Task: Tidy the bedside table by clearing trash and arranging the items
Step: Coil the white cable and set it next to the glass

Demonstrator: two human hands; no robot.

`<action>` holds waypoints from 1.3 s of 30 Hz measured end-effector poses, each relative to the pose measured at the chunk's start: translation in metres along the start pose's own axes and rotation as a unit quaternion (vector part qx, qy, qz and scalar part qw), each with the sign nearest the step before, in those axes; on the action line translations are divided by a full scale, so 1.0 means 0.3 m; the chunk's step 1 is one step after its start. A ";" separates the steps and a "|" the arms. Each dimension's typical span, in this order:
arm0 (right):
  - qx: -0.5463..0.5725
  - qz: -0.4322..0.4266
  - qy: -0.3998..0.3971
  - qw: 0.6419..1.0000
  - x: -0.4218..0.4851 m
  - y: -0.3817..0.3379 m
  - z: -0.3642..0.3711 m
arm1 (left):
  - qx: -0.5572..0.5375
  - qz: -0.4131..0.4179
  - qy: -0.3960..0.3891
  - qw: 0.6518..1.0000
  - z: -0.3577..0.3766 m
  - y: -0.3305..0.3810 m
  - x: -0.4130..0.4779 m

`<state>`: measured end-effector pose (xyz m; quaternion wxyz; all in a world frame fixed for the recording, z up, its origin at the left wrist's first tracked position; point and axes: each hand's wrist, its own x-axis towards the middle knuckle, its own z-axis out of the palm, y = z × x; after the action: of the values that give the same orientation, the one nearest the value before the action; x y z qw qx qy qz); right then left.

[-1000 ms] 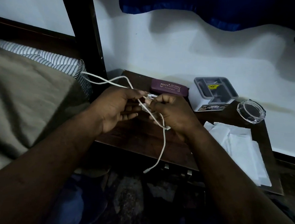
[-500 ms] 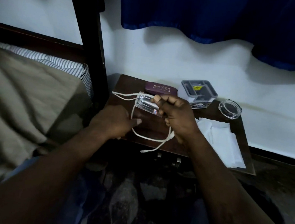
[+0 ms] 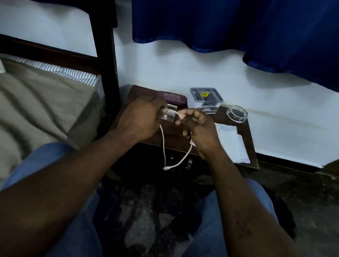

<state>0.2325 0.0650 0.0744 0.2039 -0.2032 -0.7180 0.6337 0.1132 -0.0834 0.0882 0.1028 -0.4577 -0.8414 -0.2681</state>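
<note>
My left hand (image 3: 142, 118) gripped what looked like a clear packet (image 3: 168, 117); my right hand (image 3: 201, 132) pinched the white cable (image 3: 163, 147) above the bedside table (image 3: 139, 91).

A white wall (image 3: 189, 69) fills the upper middle; a deep blue curtain (image 3: 233, 22) hangs across the top; a dark wooden bedpost (image 3: 104, 42) rises upper left; a tan blanket (image 3: 34, 107) covers a striped mattress (image 3: 67, 72) at left; the bedside table (image 3: 248, 130) stands against the wall at centre; a dark mottled floor (image 3: 311, 200) spreads lower right; the light is dim.

Blue denim jeans (image 3: 59, 180) cover both knees below two bare forearms (image 3: 230, 194).
</note>
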 end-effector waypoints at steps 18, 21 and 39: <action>0.106 0.077 -0.042 0.990 0.066 -0.063 0.020 | -0.168 0.009 -0.047 0.985 0.026 -0.019 0.025; 0.116 0.099 -0.031 0.988 0.122 -0.055 0.029 | -0.178 -0.044 0.001 0.983 0.051 -0.054 0.078; 0.491 0.178 -0.206 0.828 0.261 -0.020 0.073 | -0.203 -0.169 -0.148 0.953 0.150 -0.137 0.167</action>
<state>0.1548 0.0894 0.0807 0.0079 -0.0652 -0.2892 0.9550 0.0544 -0.0409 0.0569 -0.1648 -0.3545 -0.8401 -0.3759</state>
